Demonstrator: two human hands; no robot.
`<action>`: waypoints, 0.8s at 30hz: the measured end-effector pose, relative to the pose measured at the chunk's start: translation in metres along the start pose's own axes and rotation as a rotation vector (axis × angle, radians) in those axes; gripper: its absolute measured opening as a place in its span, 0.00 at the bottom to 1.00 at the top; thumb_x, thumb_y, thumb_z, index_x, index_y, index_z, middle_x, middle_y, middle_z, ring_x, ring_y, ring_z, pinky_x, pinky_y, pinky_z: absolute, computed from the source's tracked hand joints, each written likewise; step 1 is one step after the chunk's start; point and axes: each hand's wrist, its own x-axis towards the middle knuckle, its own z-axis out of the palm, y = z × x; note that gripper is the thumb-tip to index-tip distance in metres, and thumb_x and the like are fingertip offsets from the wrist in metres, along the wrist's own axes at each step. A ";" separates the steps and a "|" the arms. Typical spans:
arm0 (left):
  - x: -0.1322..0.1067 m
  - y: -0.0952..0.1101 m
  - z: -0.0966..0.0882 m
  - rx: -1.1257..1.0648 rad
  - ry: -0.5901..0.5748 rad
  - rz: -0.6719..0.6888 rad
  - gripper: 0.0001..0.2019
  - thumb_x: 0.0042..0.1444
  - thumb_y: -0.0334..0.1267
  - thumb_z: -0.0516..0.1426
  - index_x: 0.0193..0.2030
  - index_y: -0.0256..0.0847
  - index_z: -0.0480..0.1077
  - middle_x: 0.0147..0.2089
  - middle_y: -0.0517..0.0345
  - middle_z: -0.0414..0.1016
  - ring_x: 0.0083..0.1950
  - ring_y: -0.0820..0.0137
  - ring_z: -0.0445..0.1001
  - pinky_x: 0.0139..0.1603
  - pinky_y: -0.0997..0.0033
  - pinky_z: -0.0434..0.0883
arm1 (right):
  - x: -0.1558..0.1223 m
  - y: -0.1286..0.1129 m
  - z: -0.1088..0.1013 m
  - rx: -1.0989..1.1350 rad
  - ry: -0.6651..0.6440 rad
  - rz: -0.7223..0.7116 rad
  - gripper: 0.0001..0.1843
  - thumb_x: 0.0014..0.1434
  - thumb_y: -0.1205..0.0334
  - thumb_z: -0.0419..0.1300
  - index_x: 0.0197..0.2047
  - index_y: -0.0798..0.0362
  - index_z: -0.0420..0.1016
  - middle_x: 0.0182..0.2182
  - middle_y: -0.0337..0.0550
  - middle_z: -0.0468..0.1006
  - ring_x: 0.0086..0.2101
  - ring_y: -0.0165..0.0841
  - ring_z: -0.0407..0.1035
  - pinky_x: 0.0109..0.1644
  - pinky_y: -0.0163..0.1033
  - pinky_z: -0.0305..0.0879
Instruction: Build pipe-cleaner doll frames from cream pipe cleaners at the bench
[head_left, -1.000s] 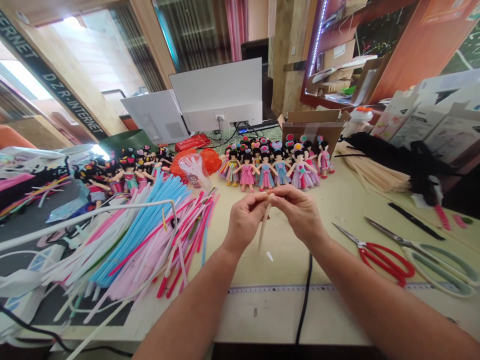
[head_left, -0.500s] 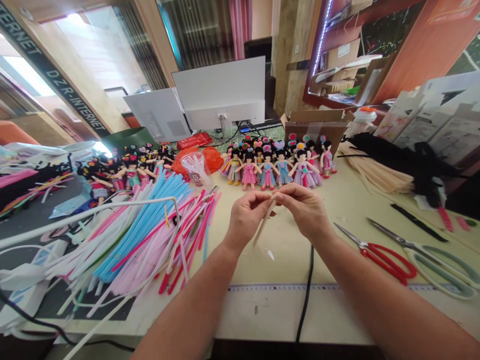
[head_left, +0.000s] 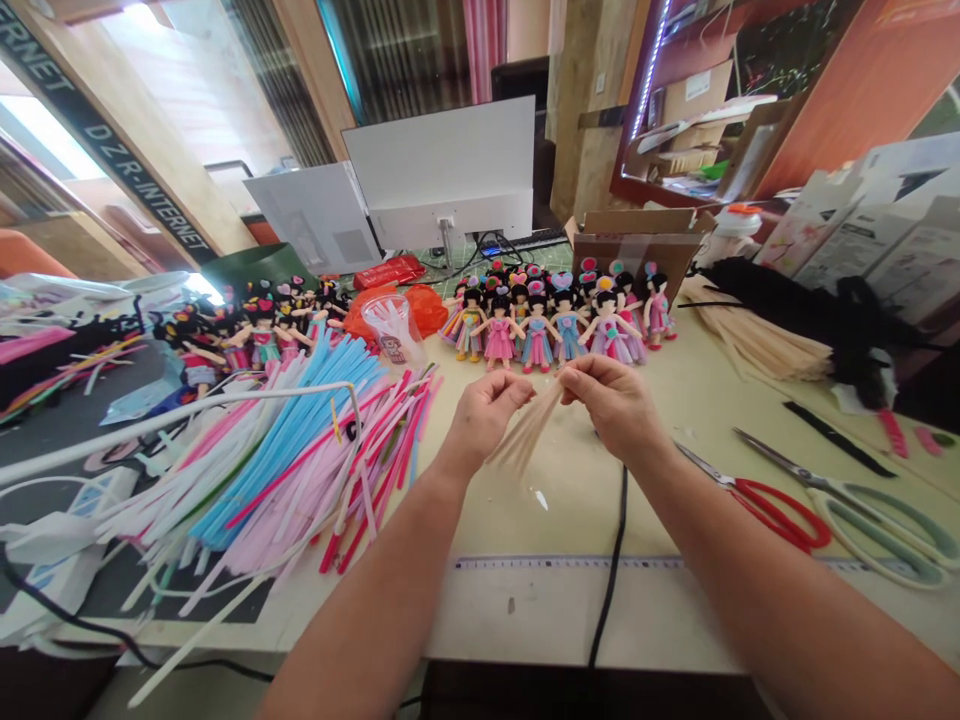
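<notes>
Pale yellow tabletop lies under both hands. Just above it a beige fuzzy stem slants down to the left (motion blur fans it out, so I cannot tell if it is one strand or several). The right hand pinches its top end, and the left hand is closed on it close beside. Behind stands a row of small dolls. A heap of blue, pink and white stems lies to the left, red-handled scissors to the right. The window band reads "D.Z.R-INTERNET".
</notes>
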 end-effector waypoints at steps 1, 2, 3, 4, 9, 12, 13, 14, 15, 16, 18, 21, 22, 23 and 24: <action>0.001 -0.001 -0.001 -0.019 -0.016 -0.018 0.13 0.55 0.47 0.57 0.30 0.38 0.72 0.30 0.58 0.74 0.35 0.71 0.71 0.41 0.70 0.68 | 0.001 0.001 0.000 0.024 -0.008 0.015 0.14 0.48 0.50 0.68 0.27 0.52 0.75 0.20 0.36 0.71 0.23 0.27 0.64 0.29 0.35 0.62; 0.002 -0.001 -0.001 -0.053 -0.048 -0.048 0.14 0.55 0.48 0.56 0.31 0.38 0.72 0.32 0.57 0.75 0.36 0.71 0.72 0.42 0.69 0.69 | 0.002 0.002 -0.001 0.047 -0.019 0.032 0.15 0.47 0.49 0.68 0.27 0.52 0.74 0.19 0.35 0.71 0.23 0.27 0.63 0.28 0.35 0.61; 0.002 -0.002 -0.001 -0.099 -0.099 -0.092 0.15 0.55 0.49 0.56 0.31 0.37 0.72 0.33 0.55 0.75 0.36 0.70 0.73 0.42 0.68 0.69 | 0.002 0.003 -0.001 0.068 -0.033 0.048 0.15 0.47 0.49 0.69 0.26 0.52 0.74 0.19 0.35 0.71 0.22 0.26 0.63 0.28 0.34 0.61; 0.002 -0.002 0.000 -0.157 -0.164 -0.146 0.17 0.56 0.50 0.56 0.32 0.36 0.72 0.34 0.54 0.76 0.36 0.70 0.73 0.42 0.68 0.69 | 0.002 0.004 -0.001 0.086 -0.051 0.066 0.16 0.46 0.49 0.69 0.26 0.53 0.74 0.19 0.35 0.70 0.22 0.26 0.62 0.27 0.34 0.60; -0.003 -0.003 0.003 -0.424 -0.422 -0.404 0.21 0.57 0.54 0.55 0.39 0.34 0.73 0.31 0.52 0.76 0.32 0.69 0.76 0.41 0.64 0.72 | 0.002 0.004 0.000 0.179 -0.134 0.184 0.17 0.43 0.50 0.71 0.26 0.54 0.74 0.19 0.35 0.70 0.21 0.24 0.61 0.25 0.33 0.59; -0.004 -0.002 0.004 -0.481 -0.441 -0.454 0.18 0.58 0.50 0.56 0.39 0.34 0.73 0.27 0.56 0.73 0.28 0.72 0.74 0.38 0.65 0.72 | 0.003 0.004 0.000 0.220 -0.154 0.231 0.18 0.42 0.50 0.72 0.27 0.55 0.74 0.19 0.34 0.70 0.20 0.24 0.61 0.25 0.34 0.59; -0.003 -0.002 0.004 -0.496 -0.441 -0.461 0.17 0.58 0.49 0.56 0.38 0.34 0.73 0.26 0.57 0.72 0.27 0.72 0.73 0.37 0.66 0.73 | 0.003 0.005 0.000 0.225 -0.153 0.240 0.19 0.42 0.49 0.72 0.27 0.55 0.74 0.19 0.34 0.71 0.20 0.24 0.61 0.25 0.34 0.59; -0.003 -0.002 0.004 -0.509 -0.439 -0.470 0.16 0.57 0.48 0.57 0.38 0.34 0.73 0.25 0.58 0.72 0.26 0.73 0.73 0.36 0.66 0.73 | 0.004 0.005 0.000 0.228 -0.148 0.249 0.19 0.42 0.49 0.72 0.28 0.55 0.74 0.20 0.35 0.71 0.20 0.24 0.62 0.25 0.34 0.60; -0.003 -0.003 0.004 -0.517 -0.435 -0.479 0.15 0.57 0.47 0.57 0.38 0.34 0.73 0.25 0.58 0.71 0.25 0.73 0.72 0.35 0.67 0.73 | 0.004 0.006 -0.001 0.234 -0.142 0.258 0.19 0.42 0.49 0.72 0.28 0.54 0.75 0.20 0.35 0.72 0.20 0.24 0.62 0.25 0.34 0.60; -0.002 -0.003 0.005 -0.521 -0.430 -0.488 0.15 0.57 0.46 0.58 0.37 0.34 0.73 0.24 0.58 0.71 0.25 0.73 0.72 0.35 0.67 0.73 | 0.004 0.007 -0.001 0.241 -0.137 0.268 0.19 0.41 0.49 0.72 0.29 0.54 0.75 0.20 0.35 0.72 0.21 0.24 0.63 0.25 0.34 0.60; -0.001 -0.004 0.005 -0.526 -0.421 -0.505 0.14 0.57 0.45 0.58 0.37 0.34 0.72 0.24 0.57 0.72 0.25 0.72 0.73 0.34 0.67 0.73 | 0.005 0.008 -0.002 0.248 -0.137 0.286 0.19 0.41 0.50 0.73 0.29 0.54 0.76 0.21 0.36 0.73 0.21 0.24 0.63 0.25 0.33 0.60; -0.001 -0.005 0.006 -0.524 -0.408 -0.524 0.12 0.58 0.44 0.57 0.36 0.35 0.72 0.26 0.55 0.75 0.26 0.70 0.75 0.34 0.65 0.72 | 0.005 0.010 -0.003 0.222 -0.156 0.295 0.19 0.41 0.50 0.73 0.29 0.54 0.76 0.21 0.35 0.73 0.21 0.24 0.63 0.25 0.33 0.59; -0.001 -0.006 0.007 -0.518 -0.407 -0.529 0.13 0.58 0.45 0.57 0.37 0.35 0.71 0.27 0.54 0.75 0.27 0.69 0.75 0.34 0.65 0.72 | 0.005 0.011 -0.004 0.210 -0.162 0.292 0.19 0.42 0.49 0.72 0.29 0.54 0.76 0.21 0.35 0.73 0.21 0.24 0.62 0.24 0.33 0.59; -0.001 -0.006 0.007 -0.512 -0.408 -0.532 0.13 0.58 0.45 0.57 0.37 0.35 0.71 0.27 0.54 0.76 0.28 0.69 0.76 0.34 0.66 0.72 | 0.005 0.011 -0.004 0.202 -0.165 0.288 0.19 0.42 0.49 0.72 0.29 0.53 0.75 0.21 0.35 0.73 0.21 0.24 0.62 0.24 0.33 0.60; -0.002 -0.006 0.008 -0.509 -0.411 -0.534 0.13 0.58 0.46 0.58 0.37 0.36 0.71 0.28 0.54 0.76 0.28 0.69 0.76 0.33 0.66 0.72 | 0.006 0.012 -0.004 0.197 -0.166 0.283 0.19 0.42 0.48 0.72 0.28 0.53 0.75 0.20 0.34 0.72 0.21 0.24 0.62 0.24 0.33 0.60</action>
